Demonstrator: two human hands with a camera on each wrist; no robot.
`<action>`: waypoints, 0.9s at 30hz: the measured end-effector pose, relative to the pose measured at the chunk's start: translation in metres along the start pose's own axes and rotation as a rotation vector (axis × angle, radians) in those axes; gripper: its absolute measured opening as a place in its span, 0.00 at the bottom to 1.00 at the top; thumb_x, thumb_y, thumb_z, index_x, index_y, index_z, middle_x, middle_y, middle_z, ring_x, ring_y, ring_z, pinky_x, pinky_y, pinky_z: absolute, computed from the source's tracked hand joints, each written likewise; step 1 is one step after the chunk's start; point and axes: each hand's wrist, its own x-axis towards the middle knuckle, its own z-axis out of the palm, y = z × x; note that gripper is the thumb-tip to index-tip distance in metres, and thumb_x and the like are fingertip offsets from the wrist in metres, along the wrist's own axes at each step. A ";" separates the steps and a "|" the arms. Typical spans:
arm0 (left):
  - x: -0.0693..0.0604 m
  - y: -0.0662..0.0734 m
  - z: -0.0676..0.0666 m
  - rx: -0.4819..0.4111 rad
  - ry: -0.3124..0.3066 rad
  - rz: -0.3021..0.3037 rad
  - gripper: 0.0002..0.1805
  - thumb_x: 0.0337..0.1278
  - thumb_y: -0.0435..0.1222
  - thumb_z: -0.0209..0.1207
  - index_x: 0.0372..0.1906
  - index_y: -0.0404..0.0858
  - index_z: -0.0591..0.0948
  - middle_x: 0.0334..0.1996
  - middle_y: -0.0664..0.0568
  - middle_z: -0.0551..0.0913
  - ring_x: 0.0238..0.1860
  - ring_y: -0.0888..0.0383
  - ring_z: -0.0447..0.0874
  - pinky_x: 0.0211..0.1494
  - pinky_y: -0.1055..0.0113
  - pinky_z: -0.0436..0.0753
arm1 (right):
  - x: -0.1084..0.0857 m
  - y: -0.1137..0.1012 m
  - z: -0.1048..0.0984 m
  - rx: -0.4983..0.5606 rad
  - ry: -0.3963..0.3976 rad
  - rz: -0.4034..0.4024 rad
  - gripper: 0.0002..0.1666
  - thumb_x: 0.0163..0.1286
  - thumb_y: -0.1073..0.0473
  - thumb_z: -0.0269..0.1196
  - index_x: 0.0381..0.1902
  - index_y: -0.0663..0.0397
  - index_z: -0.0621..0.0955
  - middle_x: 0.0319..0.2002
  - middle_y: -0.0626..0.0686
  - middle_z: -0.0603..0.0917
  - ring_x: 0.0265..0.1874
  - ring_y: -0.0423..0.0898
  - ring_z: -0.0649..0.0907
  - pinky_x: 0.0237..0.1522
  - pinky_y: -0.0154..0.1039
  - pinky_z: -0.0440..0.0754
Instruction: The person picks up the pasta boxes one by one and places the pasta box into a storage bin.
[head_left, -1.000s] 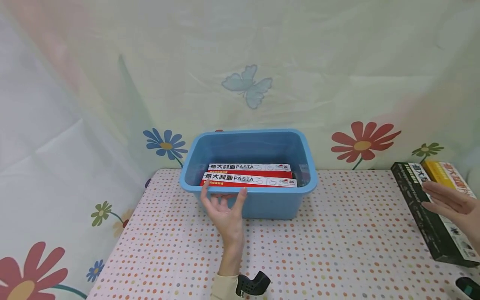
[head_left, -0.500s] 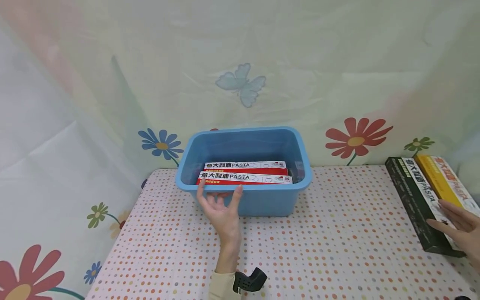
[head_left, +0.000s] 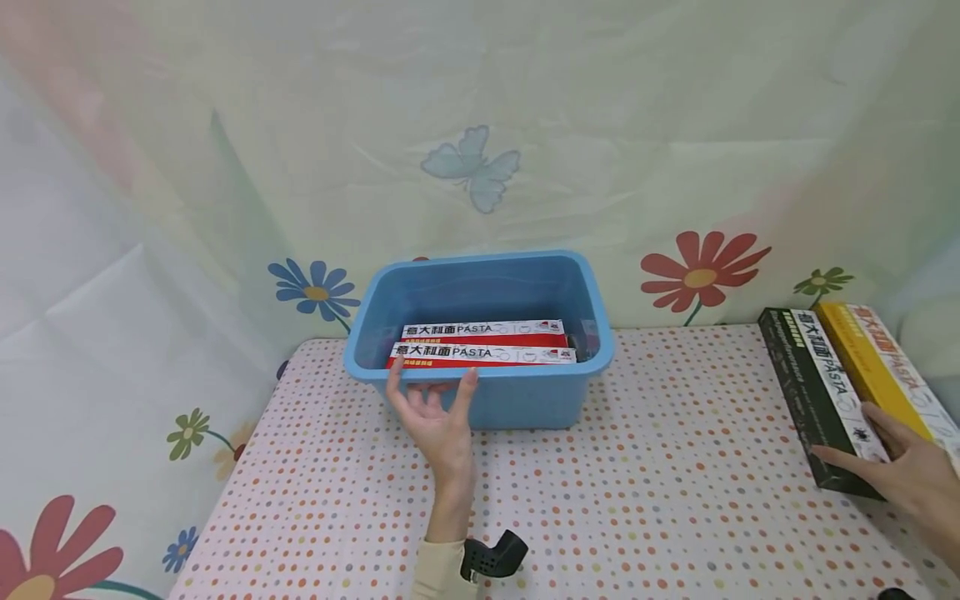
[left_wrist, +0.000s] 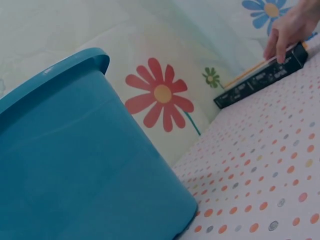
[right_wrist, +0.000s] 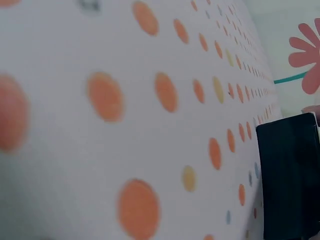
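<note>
A blue plastic bin point(head_left: 528, 404) stands near the back of the table with two red-and-white pasta boxes point(head_left: 487, 355) lying inside. My left hand point(head_left: 441, 437) holds the bin's front rim, thumb and index finger at the edge, other fingers beneath it. On the right, a black-and-white pasta box point(head_left: 806, 400) lies beside a yellow-and-white pasta box point(head_left: 877, 362). My right hand point(head_left: 911, 471) grips the near end of the black box, thumb on its left side and fingers over its right side. The black box point(left_wrist: 262, 80) also shows under that hand in the left wrist view.
The table point(head_left: 675, 500) wears a dotted cloth. A flowered curtain point(head_left: 600, 125) hangs directly behind the bin and the boxes, and another sheet point(head_left: 97, 333) closes off the left side. Dark camera mounts sit at the wrists.
My right hand has come down from above the boxes onto the black pasta box and now grips it. The left hand stays at the bin's rim. The head view has shifted slightly.
</note>
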 end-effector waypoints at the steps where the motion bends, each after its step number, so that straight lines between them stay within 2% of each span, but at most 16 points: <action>1: 0.000 0.000 0.000 -0.004 -0.001 0.000 0.51 0.54 0.23 0.73 0.78 0.38 0.56 0.69 0.37 0.72 0.48 0.49 0.80 0.54 0.59 0.87 | 0.000 0.000 0.000 0.003 -0.002 0.000 0.67 0.72 0.43 0.69 0.82 0.62 0.34 0.79 0.71 0.33 0.78 0.75 0.42 0.71 0.75 0.54; 5: 0.000 -0.001 -0.001 -0.012 -0.001 -0.001 0.51 0.55 0.23 0.72 0.78 0.36 0.55 0.69 0.33 0.71 0.48 0.49 0.80 0.54 0.59 0.87 | -0.005 0.001 0.001 -0.019 -0.014 0.046 0.65 0.74 0.43 0.66 0.82 0.62 0.35 0.79 0.74 0.35 0.78 0.76 0.44 0.70 0.77 0.55; 10: 0.000 -0.002 -0.001 0.007 0.003 0.003 0.51 0.55 0.23 0.73 0.77 0.34 0.55 0.69 0.34 0.70 0.48 0.49 0.80 0.53 0.61 0.87 | -0.019 0.002 0.008 -0.007 0.035 0.168 0.65 0.72 0.43 0.67 0.83 0.58 0.36 0.80 0.75 0.40 0.77 0.76 0.49 0.72 0.75 0.55; 14: 0.001 -0.002 -0.001 0.013 0.002 0.010 0.51 0.55 0.23 0.73 0.78 0.34 0.54 0.70 0.37 0.71 0.49 0.48 0.79 0.53 0.62 0.87 | -0.027 0.002 0.017 -0.031 0.085 0.149 0.68 0.69 0.44 0.71 0.83 0.59 0.36 0.80 0.76 0.41 0.78 0.76 0.48 0.73 0.74 0.54; 19: 0.002 -0.002 -0.002 0.016 0.009 0.010 0.50 0.56 0.24 0.73 0.78 0.38 0.55 0.70 0.37 0.71 0.50 0.45 0.80 0.54 0.61 0.87 | -0.028 0.001 0.024 -0.087 0.095 0.102 0.77 0.62 0.42 0.77 0.83 0.59 0.34 0.80 0.76 0.40 0.77 0.76 0.49 0.73 0.73 0.53; 22: 0.002 -0.002 -0.001 0.016 0.013 0.008 0.50 0.55 0.24 0.73 0.78 0.38 0.56 0.71 0.35 0.70 0.51 0.45 0.80 0.55 0.61 0.87 | -0.029 0.000 0.025 -0.060 0.108 0.115 0.72 0.65 0.49 0.75 0.83 0.56 0.35 0.81 0.74 0.40 0.78 0.75 0.49 0.75 0.72 0.52; 27: 0.001 -0.002 0.000 0.020 0.009 -0.002 0.50 0.55 0.23 0.72 0.78 0.35 0.55 0.71 0.30 0.68 0.49 0.49 0.80 0.55 0.61 0.86 | -0.030 0.003 0.022 -0.005 0.122 0.201 0.63 0.70 0.60 0.68 0.83 0.44 0.36 0.82 0.70 0.39 0.80 0.72 0.46 0.76 0.71 0.47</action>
